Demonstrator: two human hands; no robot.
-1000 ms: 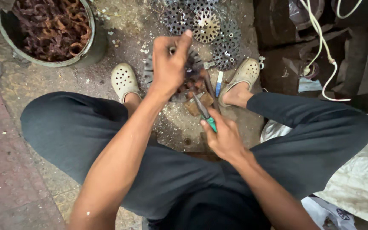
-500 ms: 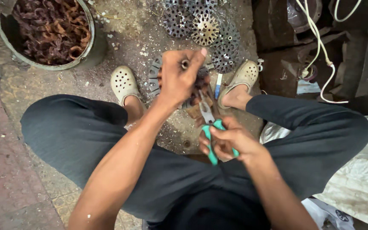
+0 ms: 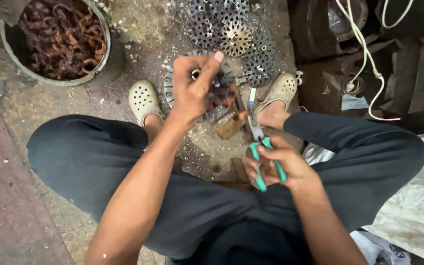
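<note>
I squat over a dusty floor. My left hand (image 3: pixel 195 83) is raised and closed around a dark clump of rusty wire (image 3: pixel 220 88), thumb up. Beneath it lies a round slotted metal disc (image 3: pixel 170 88), mostly hidden by the hand. My right hand (image 3: pixel 278 164) is lower, between my knees, gripping green-handled pliers (image 3: pixel 259 157) with the handles spread and the jaws pointing up toward a small wooden block (image 3: pixel 229 126). The hands are apart.
A metal tub (image 3: pixel 6 46) of rusty copper-coloured wire scraps stands at the upper left. Several perforated metal discs (image 3: pixel 236 34) lie stacked ahead of my pale clogs (image 3: pixel 142 99). Dark metal parts and a white cable (image 3: pixel 366 54) crowd the right; white sacking (image 3: pixel 418 206) lies lower right.
My left hand has lifted the wire clump up and toward me. My right hand has drawn the pliers back from the work and the handles have spread.
</note>
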